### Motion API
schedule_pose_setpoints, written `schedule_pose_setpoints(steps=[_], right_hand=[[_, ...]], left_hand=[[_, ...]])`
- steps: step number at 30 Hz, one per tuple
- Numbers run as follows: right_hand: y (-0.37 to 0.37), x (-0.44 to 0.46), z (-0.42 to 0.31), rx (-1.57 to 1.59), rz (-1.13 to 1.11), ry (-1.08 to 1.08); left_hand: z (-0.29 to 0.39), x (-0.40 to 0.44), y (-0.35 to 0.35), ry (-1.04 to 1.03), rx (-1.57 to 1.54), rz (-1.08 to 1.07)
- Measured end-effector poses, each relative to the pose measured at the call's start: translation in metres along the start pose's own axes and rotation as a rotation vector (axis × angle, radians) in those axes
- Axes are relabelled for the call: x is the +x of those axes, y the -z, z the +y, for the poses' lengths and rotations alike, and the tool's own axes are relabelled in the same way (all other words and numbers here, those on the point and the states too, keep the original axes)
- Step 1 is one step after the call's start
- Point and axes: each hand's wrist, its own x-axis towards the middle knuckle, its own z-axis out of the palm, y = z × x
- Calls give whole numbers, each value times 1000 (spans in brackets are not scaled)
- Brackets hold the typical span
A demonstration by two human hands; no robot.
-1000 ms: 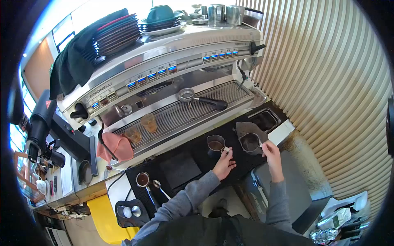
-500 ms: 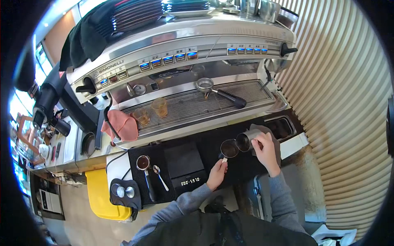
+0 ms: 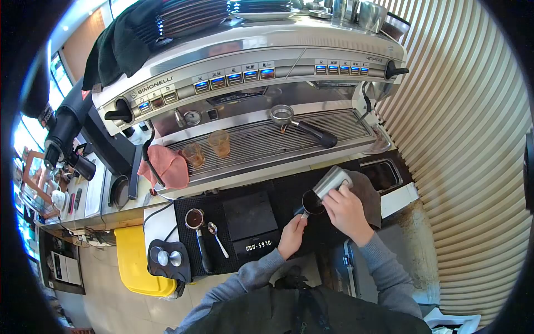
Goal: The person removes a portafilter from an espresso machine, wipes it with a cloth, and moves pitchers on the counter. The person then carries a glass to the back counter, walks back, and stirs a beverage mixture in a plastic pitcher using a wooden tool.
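A round, dark-filled cup point(image 3: 313, 203) is in my left hand point(image 3: 291, 236), pinched by its handle above the black counter mat. My right hand point(image 3: 348, 214) grips a stainless steel pitcher point(image 3: 332, 180) by its side. The pitcher is tilted, with its mouth low over the cup's rim; whether liquid is flowing I cannot make out. To the left, a portafilter point(image 3: 194, 218) with brown coffee grounds in its basket lies beside a spoon point(image 3: 218, 239). Right of them is a black scale point(image 3: 249, 220) with a lit display.
An espresso machine point(image 3: 250, 58) spans the back. On its drip tray point(image 3: 250, 150) are two stained glasses point(image 3: 219, 143) and another portafilter point(image 3: 303, 126). A pink cloth point(image 3: 168, 167) hangs at the left, and a dark cloth point(image 3: 364, 195) lies behind the pitcher. A yellow bin point(image 3: 136, 261) stands below.
My right hand has turned the pitcher from facing me to tipped down toward the cup, its mouth now overlapping the rim. My left hand still holds the cup in nearly the same place.
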Motion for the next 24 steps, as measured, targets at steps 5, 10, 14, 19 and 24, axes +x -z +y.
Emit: schedule_pose_setpoints(steps=[5, 10, 14, 19, 24], right_hand=[[9, -3, -11, -111, -84, 202], [18, -7, -13, -262, 23, 373], [34, -2, -15, -288, 70, 293], [43, 32, 12, 192, 532, -101], [-5, 56, 103, 668, 759, -526]], left_hand=[[19, -3, 9, 4, -63, -5], [37, 1, 21, -47, -66, 0], [57, 7, 30, -122, -114, -8], [104, 14, 50, -159, -174, -46], [146, 24, 72, -93, -274, 44]])
